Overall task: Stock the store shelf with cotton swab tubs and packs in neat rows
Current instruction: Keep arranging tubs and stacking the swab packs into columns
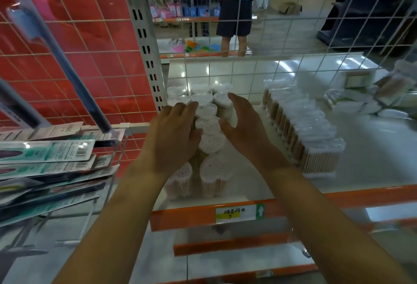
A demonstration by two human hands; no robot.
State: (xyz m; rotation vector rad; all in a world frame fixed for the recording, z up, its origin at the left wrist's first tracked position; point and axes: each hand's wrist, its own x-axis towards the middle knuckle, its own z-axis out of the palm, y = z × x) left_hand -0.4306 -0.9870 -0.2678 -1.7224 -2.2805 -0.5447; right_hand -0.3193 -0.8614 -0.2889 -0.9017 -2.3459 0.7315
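We are squaring the tubs (209, 123) with left hand (173, 135) and right hand (246, 126), fingers straight and spread; right of them, the packs (302, 130) stand rowed, loose packs (370, 96) waiting

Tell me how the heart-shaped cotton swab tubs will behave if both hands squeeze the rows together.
The tubs stand tall and narrow, so a push near the lids may tip them. Clear plastic on the glossy white shelf should slide easily. They hold only swabs, so they are probably light; the left hand and right hand flanking them could shift several at once.
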